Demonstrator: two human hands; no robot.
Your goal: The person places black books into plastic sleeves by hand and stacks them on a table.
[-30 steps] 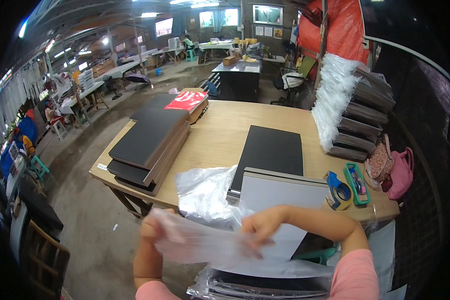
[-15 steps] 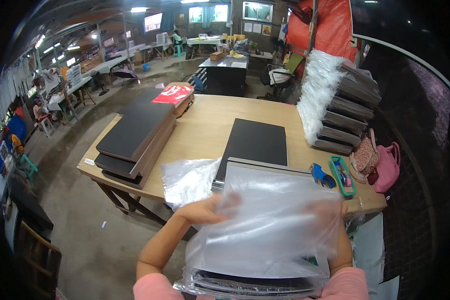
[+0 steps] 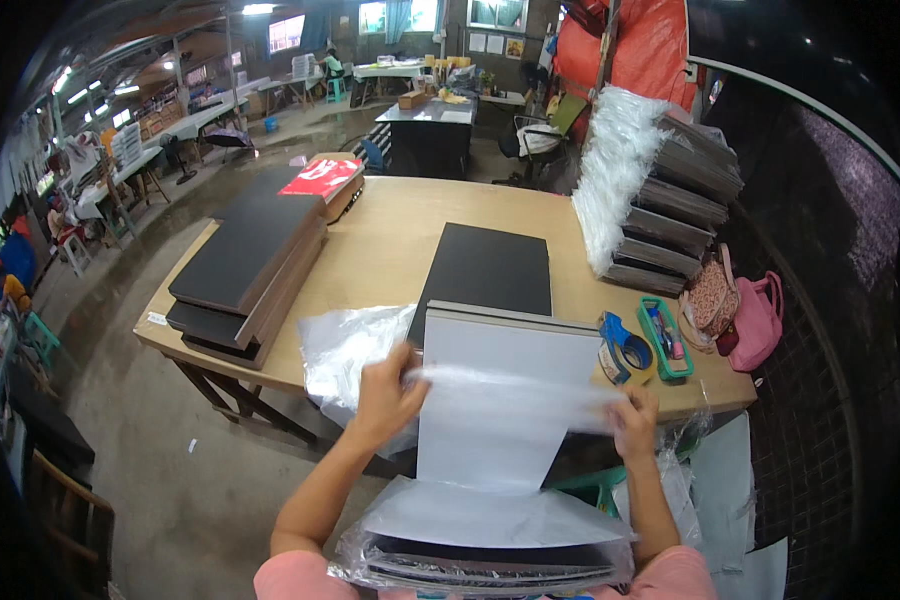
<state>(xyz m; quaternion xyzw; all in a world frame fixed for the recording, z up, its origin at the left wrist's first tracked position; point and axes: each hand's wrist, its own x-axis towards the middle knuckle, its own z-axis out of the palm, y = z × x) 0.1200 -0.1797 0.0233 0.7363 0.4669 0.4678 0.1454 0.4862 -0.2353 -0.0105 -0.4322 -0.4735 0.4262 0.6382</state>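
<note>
My left hand [image 3: 388, 395] and my right hand [image 3: 632, 420] each pinch an end of a clear plastic sheet or bag [image 3: 515, 385], pulled into a narrow, blurred band between them. Behind it a pale grey panel [image 3: 490, 430] leans upright against the table's front edge, with other panel edges at its top. Flat black boards [image 3: 490, 265] lie on the table just beyond. Close to my body is a plastic-wrapped stack of dark panels [image 3: 485, 565], with a whitish sheet [image 3: 490, 515] over it. Left of the leaning panel, loose clear plastic [image 3: 355, 360] hangs over the edge.
Stacks of dark boards [image 3: 250, 250] stand on the table's left, beside a red-and-white packet [image 3: 320, 177]. At right are a blue tape dispenser [image 3: 622, 350], a green basket of pens [image 3: 665, 340], a tall pile of plastic-wrapped panels [image 3: 660, 200] and a pink bag [image 3: 757, 322].
The wide plastic that covered the leaning panel is now drawn into a narrow band between my hands, uncovering the panel. My hands are farther apart, and the view has shifted slightly.
</note>
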